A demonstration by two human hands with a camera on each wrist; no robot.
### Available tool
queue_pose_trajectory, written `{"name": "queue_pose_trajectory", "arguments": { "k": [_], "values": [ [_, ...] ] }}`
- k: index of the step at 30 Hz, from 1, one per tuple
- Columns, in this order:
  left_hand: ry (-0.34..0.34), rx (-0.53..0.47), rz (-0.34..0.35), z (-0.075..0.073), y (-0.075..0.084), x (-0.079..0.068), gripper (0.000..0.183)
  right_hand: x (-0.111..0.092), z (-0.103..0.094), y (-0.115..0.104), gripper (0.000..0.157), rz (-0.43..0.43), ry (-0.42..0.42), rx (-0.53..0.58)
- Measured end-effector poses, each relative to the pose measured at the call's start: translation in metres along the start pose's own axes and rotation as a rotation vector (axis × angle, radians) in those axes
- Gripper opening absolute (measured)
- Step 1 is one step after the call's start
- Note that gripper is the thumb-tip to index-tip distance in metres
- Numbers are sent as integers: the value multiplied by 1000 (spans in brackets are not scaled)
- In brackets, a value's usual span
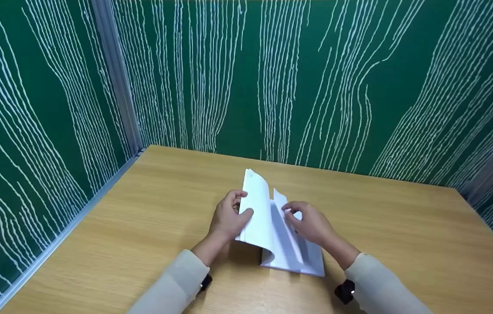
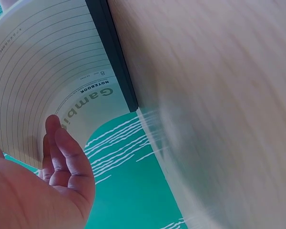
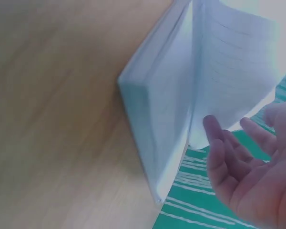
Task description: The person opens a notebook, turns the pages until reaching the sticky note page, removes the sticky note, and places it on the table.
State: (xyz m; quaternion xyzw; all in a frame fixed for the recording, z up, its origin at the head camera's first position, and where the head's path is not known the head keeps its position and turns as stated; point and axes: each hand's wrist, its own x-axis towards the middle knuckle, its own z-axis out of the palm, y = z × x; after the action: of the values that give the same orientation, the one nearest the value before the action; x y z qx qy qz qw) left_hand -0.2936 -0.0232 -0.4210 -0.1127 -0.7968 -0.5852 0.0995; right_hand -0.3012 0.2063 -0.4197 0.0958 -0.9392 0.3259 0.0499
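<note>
A lined notebook [image 1: 294, 257] lies spread on the wooden table, its dark spine [image 2: 115, 57] visible in the left wrist view. My left hand [image 1: 229, 218] grips a thick curved bundle of pages [image 1: 257, 213], thumb on the near face and fingers behind. That bundle's outer side carries ruled lines and the printed words "NOTEBOOK" and "A5". At the right, my right hand [image 1: 311, 222] pinches the edge of a raised sheet [image 1: 282, 200] between thumb and forefinger. Its other fingers [image 3: 218, 157] curl loosely beside the sheet. Under it lies the remaining page block [image 3: 169, 109].
The light wooden table [image 1: 141, 218] extends around the notebook on all sides. Green panels with white wavy lines [image 1: 246, 87] stand along its back and left edges. A grey post [image 1: 117, 74] joins the panels at the back left corner.
</note>
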Motion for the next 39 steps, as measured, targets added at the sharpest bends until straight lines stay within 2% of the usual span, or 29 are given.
{"name": "queue_pose_trajectory", "arguments": {
  "k": [3, 7, 11, 15, 23, 27, 33, 39],
  "values": [
    [-4, 0, 2, 0, 0, 0, 37, -2, 3, -4, 22, -24, -6, -18],
    [3, 8, -3, -1, 0, 0, 36, -4, 5, -12, 29, -9, -64, -49],
    [9, 12, -2, 0, 2, 0, 36, -8, 5, -18, 42, 54, -162, -105],
    [8, 14, -5, 0, 1, 0, 36, -10, 6, -19, 50, 112, -216, -142],
    [5, 16, -23, 1, -1, 1, 34, -10, 8, -20, 45, 75, -190, -117],
    [5, 9, -41, 2, -1, 1, 35, -11, 9, -22, 48, 49, -203, -90],
    [-3, -13, -33, 2, 0, 0, 43, -13, 13, -23, 53, -4, -168, -81],
    [-15, -14, -60, 1, 1, 0, 47, -12, 14, -28, 57, 11, -170, -73]
  ]
}}
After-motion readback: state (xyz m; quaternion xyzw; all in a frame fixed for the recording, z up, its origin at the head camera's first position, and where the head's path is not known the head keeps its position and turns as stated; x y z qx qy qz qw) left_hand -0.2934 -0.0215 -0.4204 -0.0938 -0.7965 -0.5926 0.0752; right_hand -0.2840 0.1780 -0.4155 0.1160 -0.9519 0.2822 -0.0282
